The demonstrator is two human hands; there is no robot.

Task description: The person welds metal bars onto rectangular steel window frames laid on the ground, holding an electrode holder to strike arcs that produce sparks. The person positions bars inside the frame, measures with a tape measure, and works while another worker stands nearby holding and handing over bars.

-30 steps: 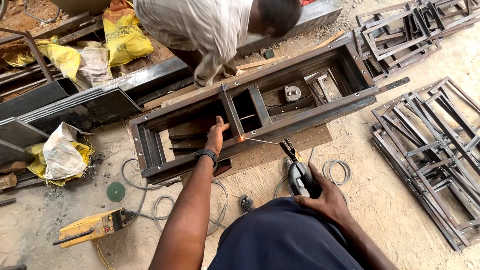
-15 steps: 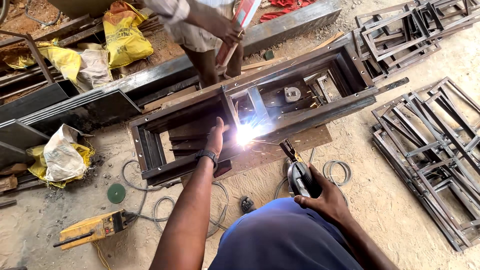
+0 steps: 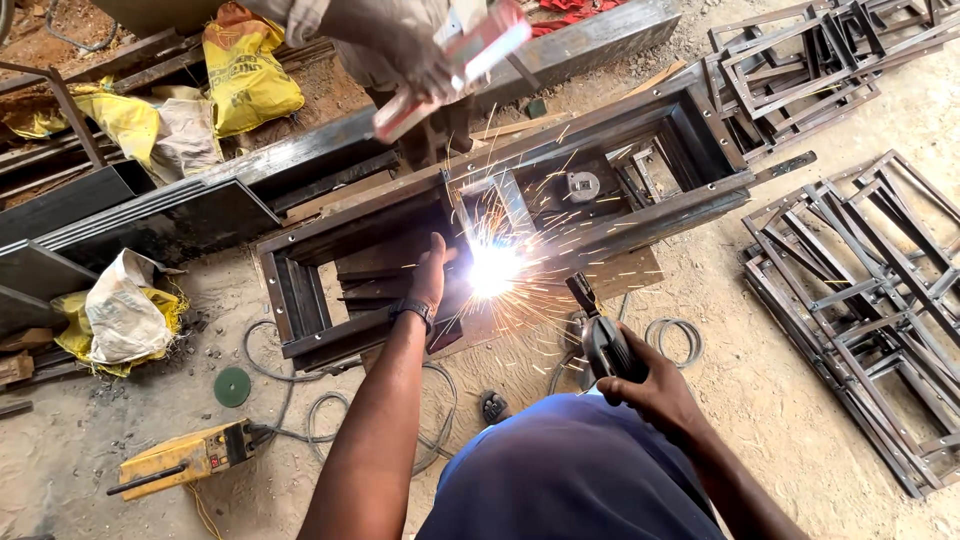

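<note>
Sparks burst at the long dark steel box frame [image 3: 640, 215], lying at eleven o'clock from the right hand [image 3: 655, 395], fingers clenching the black electrode holder [image 3: 603, 340], while the left hand [image 3: 432, 272] presses flat, fingers extended, on the frame's rail at nine o'clock.

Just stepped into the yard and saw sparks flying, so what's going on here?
A person is welding a long dark steel frame lying on the sandy ground. Their left hand braces on the frame beside a bright arc throwing sparks, while the right hand grips a black electrode holder aimed at that spot. Across the frame, another person's hand holds a red-and-white tool. Stacked metal frames lie to the right.
</note>
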